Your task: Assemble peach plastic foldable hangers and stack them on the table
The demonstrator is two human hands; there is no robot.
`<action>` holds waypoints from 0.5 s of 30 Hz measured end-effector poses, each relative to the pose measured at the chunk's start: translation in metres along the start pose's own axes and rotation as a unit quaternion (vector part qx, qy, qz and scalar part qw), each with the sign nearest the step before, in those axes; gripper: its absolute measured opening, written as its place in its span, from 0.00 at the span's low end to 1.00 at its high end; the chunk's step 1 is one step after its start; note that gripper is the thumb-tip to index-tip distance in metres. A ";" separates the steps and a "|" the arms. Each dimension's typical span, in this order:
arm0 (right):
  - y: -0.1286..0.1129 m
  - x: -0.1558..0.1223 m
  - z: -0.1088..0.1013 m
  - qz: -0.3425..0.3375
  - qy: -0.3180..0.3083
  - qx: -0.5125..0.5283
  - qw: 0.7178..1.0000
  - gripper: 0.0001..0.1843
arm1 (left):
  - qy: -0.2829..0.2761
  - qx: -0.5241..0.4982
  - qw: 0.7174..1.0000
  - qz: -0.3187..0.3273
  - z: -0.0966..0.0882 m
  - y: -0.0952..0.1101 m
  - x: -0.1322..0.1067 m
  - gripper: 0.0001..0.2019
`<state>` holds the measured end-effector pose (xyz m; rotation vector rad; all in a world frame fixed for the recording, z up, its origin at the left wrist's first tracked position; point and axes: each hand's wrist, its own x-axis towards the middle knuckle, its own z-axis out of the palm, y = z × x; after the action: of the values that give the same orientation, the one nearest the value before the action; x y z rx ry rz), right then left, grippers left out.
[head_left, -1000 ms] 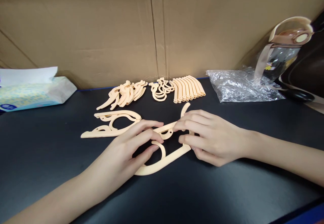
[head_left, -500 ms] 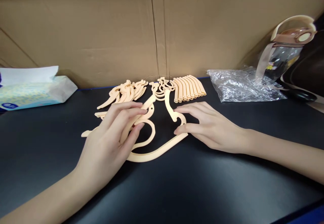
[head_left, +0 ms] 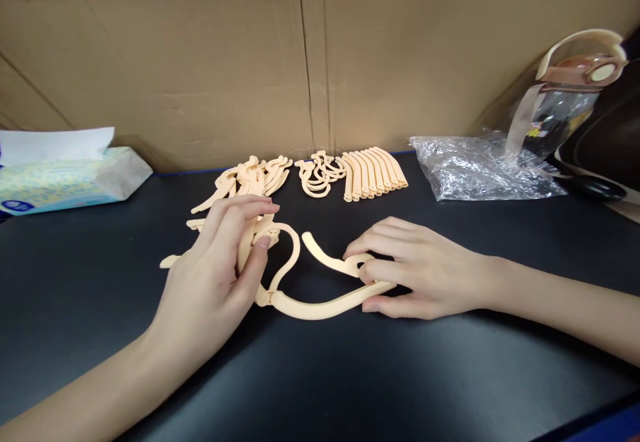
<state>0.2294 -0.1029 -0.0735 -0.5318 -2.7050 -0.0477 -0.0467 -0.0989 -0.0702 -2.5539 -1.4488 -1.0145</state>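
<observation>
A cream plastic folding clothes hanger (head_left: 320, 310) lies before me, with a curved hook (head_left: 295, 242) rising near its middle joint. My left hand (head_left: 213, 262) is closed round its left side, thumb toward the hook; the fingers hide much of that side. Over at the right end, my right hand (head_left: 423, 270) pinches the hanger where a shorter curved piece (head_left: 325, 255) meets the long arm. That piece's free end points up and left. Another cream part (head_left: 170, 261) pokes out from behind my left hand.
Behind lie a heap of cream hanger pieces (head_left: 250, 179), several loose hooks (head_left: 315, 179) and a row of curved arms (head_left: 375, 174). A tissue pack (head_left: 65, 179) is at left. A clear plastic bag (head_left: 485, 172) and a drinking bottle (head_left: 565, 109) are at right, before a cardboard wall (head_left: 200, 62).
The hanger's left pieces have folded down toward the left, and the hook has tilted upright. On the right, the short piece has swung down to the left as my right hand lowered and shifted its grip.
</observation>
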 end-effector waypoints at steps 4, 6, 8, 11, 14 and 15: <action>-0.001 0.002 0.000 -0.009 -0.013 -0.016 1.000 0.10 | -0.006 0.002 1.000 0.004 -0.001 0.001 0.001 0.10; -0.001 0.002 0.001 -0.010 -0.012 -0.018 1.000 0.10 | -0.007 0.004 1.000 0.007 -0.001 0.001 0.001 0.10; -0.002 0.003 0.001 -0.008 -0.009 -0.012 1.000 0.10 | -0.005 0.007 1.000 0.009 -0.001 0.000 0.001 0.10; -0.003 0.003 0.000 -0.007 -0.002 -0.001 1.000 0.08 | -0.005 0.008 1.000 0.012 -0.001 0.000 0.000 0.10; -0.005 0.004 -0.001 -0.011 -0.003 0.002 1.000 0.06 | -0.010 0.005 1.000 0.010 0.000 -0.001 0.001 0.10; -0.006 0.004 -0.001 -0.012 -0.004 0.001 1.000 0.06 | -0.010 0.005 1.000 0.009 0.000 -0.001 0.001 0.10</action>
<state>0.2245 -0.1070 -0.0707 -0.4994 -2.7192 -0.0492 -0.0467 -0.0978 -0.0699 -2.5728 -1.4281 -0.9787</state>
